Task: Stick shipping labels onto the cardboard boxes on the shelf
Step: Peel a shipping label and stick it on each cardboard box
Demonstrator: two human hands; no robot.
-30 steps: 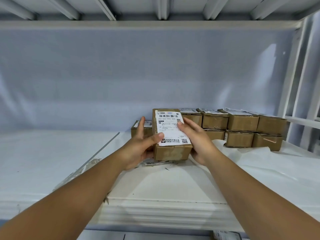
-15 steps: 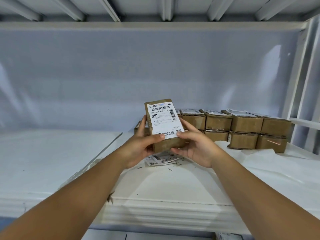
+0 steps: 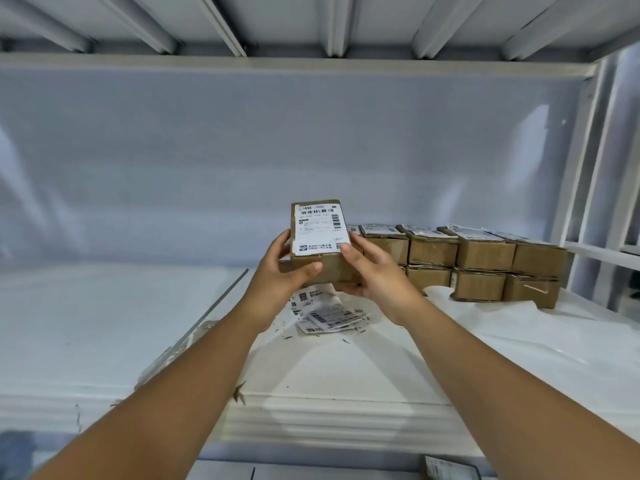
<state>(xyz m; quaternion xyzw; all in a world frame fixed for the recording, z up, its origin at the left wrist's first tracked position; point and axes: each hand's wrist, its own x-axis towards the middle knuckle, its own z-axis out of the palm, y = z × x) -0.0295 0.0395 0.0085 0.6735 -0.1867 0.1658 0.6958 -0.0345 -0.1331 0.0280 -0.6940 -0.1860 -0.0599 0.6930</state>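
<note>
A small cardboard box [image 3: 330, 270] is held up above the white shelf [image 3: 346, 368], tilted toward me. A white shipping label [image 3: 320, 230] with barcodes covers its upper face. My left hand [image 3: 277, 282] grips the box's left side, thumb across its front face. My right hand [image 3: 374, 275] holds the right side from below, thumb pressing the label's lower right corner. A small pile of loose shipping labels [image 3: 323, 313] lies on the shelf just under the box.
Labelled cardboard boxes [image 3: 485, 258] stand stacked two high in a row at the back right of the shelf. A white upright frame [image 3: 575, 161] closes the right side. A thin clear sheet edge [image 3: 214, 306] runs diagonally left of my hands.
Both hands lifted the labelled box off the shelf and tipped it up. My right thumb slid from the label's upper part to its lower right corner. The loose labels beneath came into view.
</note>
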